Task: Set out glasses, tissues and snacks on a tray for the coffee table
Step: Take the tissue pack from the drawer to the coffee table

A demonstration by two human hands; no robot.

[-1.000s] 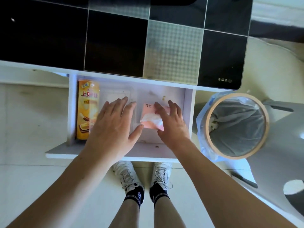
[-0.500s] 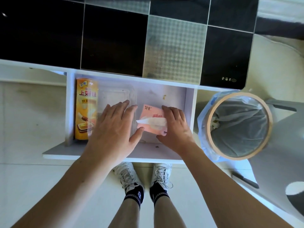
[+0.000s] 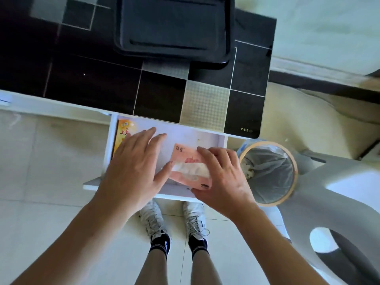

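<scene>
Black-tiled coffee table top (image 3: pixel 92 87) carries a dark tray (image 3: pixel 174 29), and below its edge a white drawer (image 3: pixel 205 138) stands open. Over it, the right hand (image 3: pixel 224 182) grips a pink tissue pack (image 3: pixel 185 155), while the left hand (image 3: pixel 131 171) lies flat with fingers spread, thumb touching the pack. Soft, light and probably slick in its wrapper, it is best held by its long edges, not the loose tissue.

Pink tissue pack (image 3: pixel 186 159), white tissue poking out, at 5 o'clock of black tray (image 3: pixel 174 27); orange snack box (image 3: pixel 122 132) at 9 o'clock of pack.
</scene>
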